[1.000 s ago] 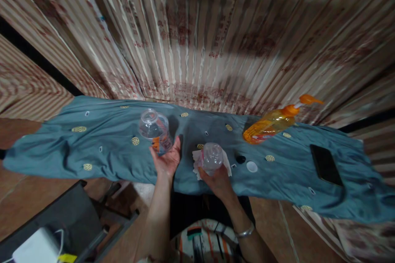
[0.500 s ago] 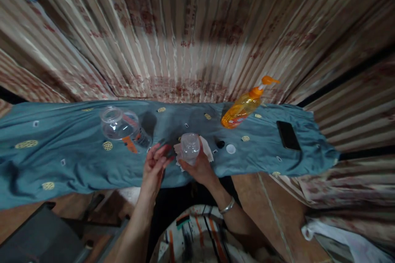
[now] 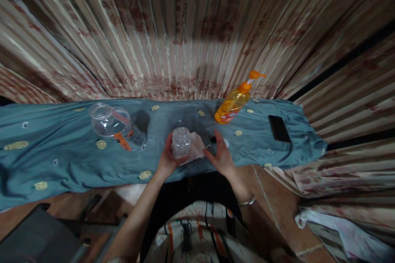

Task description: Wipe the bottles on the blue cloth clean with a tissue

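A small clear plastic container is gripped by my left hand, whose fingers curl round its left side and front. Beside and partly under it lies a white tissue. My right hand is apart from the container, thumb and fingers spread, over the cloth at the tissue's right edge. Just beyond its fingers are a small black object and a white round cap, partly hidden by the hand.
Left of my hands stands a large clear plastic jar with orange labels. A pump bottle of orange liquid is at the back right, and a black phone lies further right. A blue-green patterned cloth covers the table, with curtains behind.
The container has passed from my right hand to my left. My right hand has let go and moved right, its fingers apart. The whole view has shifted slightly.
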The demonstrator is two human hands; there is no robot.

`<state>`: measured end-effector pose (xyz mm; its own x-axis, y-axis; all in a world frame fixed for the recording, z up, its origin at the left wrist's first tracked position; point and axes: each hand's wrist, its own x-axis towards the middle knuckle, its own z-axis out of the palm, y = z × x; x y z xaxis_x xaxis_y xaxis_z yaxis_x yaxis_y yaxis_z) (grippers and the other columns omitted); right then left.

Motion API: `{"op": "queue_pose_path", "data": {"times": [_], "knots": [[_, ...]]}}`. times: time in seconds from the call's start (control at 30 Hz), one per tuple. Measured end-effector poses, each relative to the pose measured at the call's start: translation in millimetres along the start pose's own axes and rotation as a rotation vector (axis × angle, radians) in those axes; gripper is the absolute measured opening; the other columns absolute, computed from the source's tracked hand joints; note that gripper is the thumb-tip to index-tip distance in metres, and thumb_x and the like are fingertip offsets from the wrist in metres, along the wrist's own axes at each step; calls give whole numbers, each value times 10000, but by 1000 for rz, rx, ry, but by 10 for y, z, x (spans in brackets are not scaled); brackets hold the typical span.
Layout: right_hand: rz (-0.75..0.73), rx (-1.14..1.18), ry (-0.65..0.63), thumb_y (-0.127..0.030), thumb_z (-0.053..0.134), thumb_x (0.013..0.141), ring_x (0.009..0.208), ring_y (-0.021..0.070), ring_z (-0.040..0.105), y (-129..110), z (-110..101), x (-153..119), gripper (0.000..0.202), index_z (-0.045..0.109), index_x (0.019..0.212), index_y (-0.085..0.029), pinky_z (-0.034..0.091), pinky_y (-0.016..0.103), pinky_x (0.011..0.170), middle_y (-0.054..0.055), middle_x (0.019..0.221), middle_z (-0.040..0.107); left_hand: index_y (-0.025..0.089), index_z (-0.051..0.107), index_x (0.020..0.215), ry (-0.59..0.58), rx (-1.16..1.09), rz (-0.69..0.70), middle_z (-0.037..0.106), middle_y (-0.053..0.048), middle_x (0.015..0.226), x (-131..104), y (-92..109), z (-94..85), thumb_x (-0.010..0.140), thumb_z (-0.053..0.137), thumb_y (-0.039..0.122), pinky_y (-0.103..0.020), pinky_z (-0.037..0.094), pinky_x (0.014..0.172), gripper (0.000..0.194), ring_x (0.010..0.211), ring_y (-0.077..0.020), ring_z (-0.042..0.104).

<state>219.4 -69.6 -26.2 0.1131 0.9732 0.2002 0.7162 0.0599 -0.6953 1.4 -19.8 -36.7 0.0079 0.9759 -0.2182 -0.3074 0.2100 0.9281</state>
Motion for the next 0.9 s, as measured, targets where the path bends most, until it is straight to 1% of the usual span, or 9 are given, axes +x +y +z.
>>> {"op": "queue_pose_path", "data": {"times": [0.03, 0.17, 0.27, 0.33, 0.4, 0.5, 0.6, 0.73, 0.9], "knots": [[-4, -64, -17, -333, 653, 896, 1504, 322, 393, 92, -80, 78, 780, 299, 1569, -161, 368, 526, 1213, 196, 1603, 412, 178, 593, 1241, -12, 38, -1, 594, -112, 1322, 10, -31, -5, 887, 673, 423, -526, 525, 1038, 438, 1213, -264, 588], [-59, -306, -260, -197, 708, 834, 1330, 351, 591, 284, -227, 368, 619, 521, 1421, -144, 469, 524, 1116, 202, 1409, 621, 173, 597, 1227, -46, 127, 24, 608, -109, 1286, 26, -125, -17, 889, 666, 439, -506, 547, 1002, 436, 1172, -253, 604], [-88, -335, -299, -55, 692, 784, 1151, 334, 697, 261, -223, 462, 422, 684, 1191, -165, 525, 485, 1041, 172, 1193, 741, 179, 587, 1248, -51, 139, 62, 597, -112, 1309, 15, -176, -23, 889, 667, 437, -510, 545, 1006, 450, 1184, -257, 599], [-106, -336, -308, -24, 672, 785, 1076, 327, 722, 183, -251, 493, 337, 721, 1086, -165, 549, 461, 994, 161, 1089, 768, 178, 588, 1246, -52, 135, 84, 597, -112, 1310, 4, -210, -31, 886, 671, 431, -511, 545, 1008, 447, 1186, -258, 598], [-131, -321, -312, -64, 673, 815, 1040, 314, 731, 40, -343, 531, 301, 722, 1094, -166, 564, 442, 958, 142, 1072, 773, 178, 592, 1238, -48, 126, 104, 599, -111, 1308, -1, -244, -39, 885, 674, 426, -510, 544, 1010, 439, 1185, -256, 599], [-211, -168, -289, -216, 664, 900, 947, 246, 742, -327, -571, 626, 345, 664, 1245, -205, 590, 382, 868, 73, 1103, 766, 179, 593, 1237, -38, 119, 126, 598, -111, 1309, 4, -283, -44, 886, 670, 434, -512, 545, 1008, 441, 1188, -259, 596], [-403, -5, -255, -287, 674, 923, 936, 209, 729, -798, -783, 742, 330, 661, 1246, -222, 579, 337, 864, 43, 1084, 762, 179, 592, 1239, -39, 116, 136, 597, -111, 1307, 12, -290, -45, 887, 667, 440, -511, 546, 1005, 444, 1186, -259, 596], [-644, -103, -392, -221, 645, 942, 1126, 212, 682, -1294, -883, 893, 306, 659, 1248, -232, 533, 337, 1002, 57, 1240, 721, 179, 598, 1228, -58, 90, 133, 606, -111, 1293, 3, -257, -52, 889, 662, 450, -507, 550, 999, 438, 1173, -253, 602], [-860, -369, -585, -157, 668, 913, 1123, 221, 670, -1592, -868, 1048, 298, 674, 1199, -239, 531, 363, 1000, 27, 1174, 726, 174, 597, 1228, -57, 77, 134, 603, -111, 1300, 0, -238, -63, 887, 668, 440, -510, 543, 1008, 438, 1179, -255, 601]]}}
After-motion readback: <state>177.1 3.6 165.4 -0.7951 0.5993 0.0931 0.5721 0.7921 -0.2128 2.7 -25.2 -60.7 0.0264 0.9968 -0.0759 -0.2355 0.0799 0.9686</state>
